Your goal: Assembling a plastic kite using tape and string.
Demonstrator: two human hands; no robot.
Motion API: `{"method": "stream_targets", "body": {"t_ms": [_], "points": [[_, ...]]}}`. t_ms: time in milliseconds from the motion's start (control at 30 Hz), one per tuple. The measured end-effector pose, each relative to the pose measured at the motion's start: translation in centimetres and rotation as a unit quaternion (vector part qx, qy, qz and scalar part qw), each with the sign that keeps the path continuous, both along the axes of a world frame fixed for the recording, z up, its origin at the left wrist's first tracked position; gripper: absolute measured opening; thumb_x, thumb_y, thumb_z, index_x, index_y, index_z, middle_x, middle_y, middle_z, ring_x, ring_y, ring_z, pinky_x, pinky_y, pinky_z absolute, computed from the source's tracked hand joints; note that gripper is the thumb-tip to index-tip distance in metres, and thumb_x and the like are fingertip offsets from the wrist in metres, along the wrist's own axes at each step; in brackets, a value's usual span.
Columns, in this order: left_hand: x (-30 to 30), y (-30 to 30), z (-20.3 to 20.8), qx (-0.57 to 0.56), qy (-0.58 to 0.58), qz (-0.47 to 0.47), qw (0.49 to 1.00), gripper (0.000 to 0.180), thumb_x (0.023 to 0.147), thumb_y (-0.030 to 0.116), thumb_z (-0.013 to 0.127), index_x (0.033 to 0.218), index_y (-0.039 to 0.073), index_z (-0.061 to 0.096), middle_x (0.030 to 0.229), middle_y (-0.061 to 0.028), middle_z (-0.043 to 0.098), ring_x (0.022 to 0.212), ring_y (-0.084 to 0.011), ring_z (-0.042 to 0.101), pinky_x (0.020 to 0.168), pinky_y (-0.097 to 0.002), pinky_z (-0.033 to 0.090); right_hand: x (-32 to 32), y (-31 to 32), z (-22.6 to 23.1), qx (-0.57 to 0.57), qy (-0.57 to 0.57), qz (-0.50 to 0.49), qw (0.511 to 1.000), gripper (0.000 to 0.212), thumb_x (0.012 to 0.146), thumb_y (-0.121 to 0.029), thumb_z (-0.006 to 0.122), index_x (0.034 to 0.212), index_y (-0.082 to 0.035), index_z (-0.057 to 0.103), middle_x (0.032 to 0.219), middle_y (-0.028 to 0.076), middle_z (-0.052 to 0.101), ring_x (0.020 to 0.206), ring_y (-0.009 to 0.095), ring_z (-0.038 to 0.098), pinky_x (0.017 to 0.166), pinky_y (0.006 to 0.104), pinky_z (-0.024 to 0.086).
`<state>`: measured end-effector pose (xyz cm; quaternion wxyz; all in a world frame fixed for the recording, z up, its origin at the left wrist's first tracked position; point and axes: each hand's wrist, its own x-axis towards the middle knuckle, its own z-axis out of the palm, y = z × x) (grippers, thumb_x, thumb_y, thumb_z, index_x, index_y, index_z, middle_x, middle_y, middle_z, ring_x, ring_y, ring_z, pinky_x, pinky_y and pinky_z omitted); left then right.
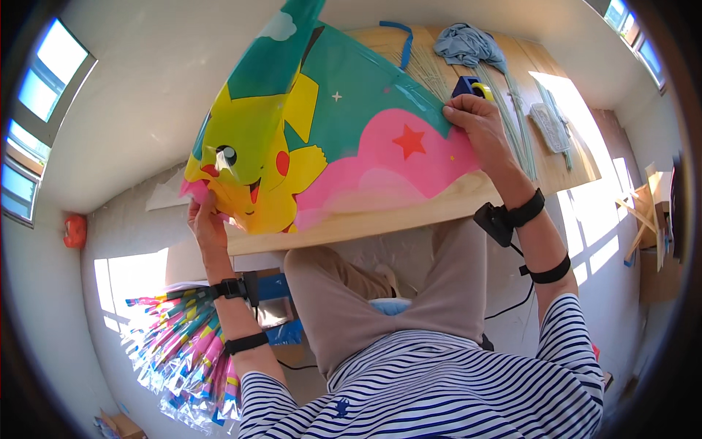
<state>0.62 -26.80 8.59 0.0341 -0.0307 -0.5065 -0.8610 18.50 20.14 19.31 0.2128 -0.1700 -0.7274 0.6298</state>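
Note:
A large, thin, glossy plastic sheet (351, 117) is stretched between my hands over the near part of the table. It is green and pink, with a yellow cartoon figure, a white cloud and a red star; its upper left part folds up. My left hand (208, 223) pinches the lower left edge, beside the figure. With thumb and fingers closed, my right hand (479, 128) grips the right corner. Just beyond that hand sits a blue tape dispenser (464, 86) with a yellow roll. The sheet hides part of the table under it.
On the wooden table (581, 157) lie bundles of thin pale sticks (512, 110), a crumpled grey-blue cloth (468, 45), a blue strip (404, 40) and a clear plastic pack (548, 126). Many colourful plastic-wrapped bundles (194, 351) lie at lower left. Dark cables hang near both forearms.

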Motion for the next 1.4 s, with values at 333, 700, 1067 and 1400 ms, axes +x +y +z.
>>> {"method": "stream_targets", "body": {"t_ms": [333,700,1067,1400], "points": [[-4.2,-1.3,-3.7,-0.213,-0.060,0.128,0.967,0.018,0.082,-0.001,0.072,0.100,-0.002,0.066,0.098,-0.0089,0.070,0.084,-0.0182,0.068,0.075,-0.0280,0.055,-4.4,3.7,-15.6,0.178,-0.127,-0.125,0.968,0.013,0.078,-0.011,0.071,0.082,0.001,0.070,0.080,0.018,0.068,0.076,0.029,0.066,0.071,0.0387,0.050],[-0.4,2.2,-5.7,-0.711,0.064,0.295,0.635,0.042,0.074,0.002,0.075,0.113,0.000,0.060,0.114,-0.0160,0.063,0.107,-0.0333,0.059,0.095,-0.0414,0.046,-7.6,4.5,-18.0,0.420,-0.172,-0.126,0.882,0.015,0.077,-0.009,0.070,0.089,-0.001,0.066,0.098,0.018,0.065,0.096,0.036,0.060,0.081,0.0457,0.049],[8.4,19.4,-7.3,-0.668,0.288,-0.182,0.661,0.059,0.085,0.026,0.072,0.134,0.002,0.052,0.149,-0.0139,0.045,0.142,-0.0331,0.035,0.118,-0.0539,0.017,-23.9,7.6,-17.0,0.501,0.008,-0.078,0.862,0.029,0.085,-0.002,0.056,0.114,0.000,0.053,0.122,0.018,0.055,0.108,0.039,0.059,0.087,0.0470,0.050],[8.4,19.2,-7.6,-0.667,0.271,-0.185,0.668,0.057,0.087,0.030,0.070,0.135,0.004,0.053,0.148,-0.0130,0.046,0.142,-0.0329,0.036,0.118,-0.0543,0.016,-31.2,9.7,-19.6,0.466,-0.137,-0.075,0.871,0.026,0.084,-0.004,0.057,0.110,-0.004,0.059,0.114,0.017,0.060,0.097,0.036,0.064,0.079,0.0429,0.054]]}}
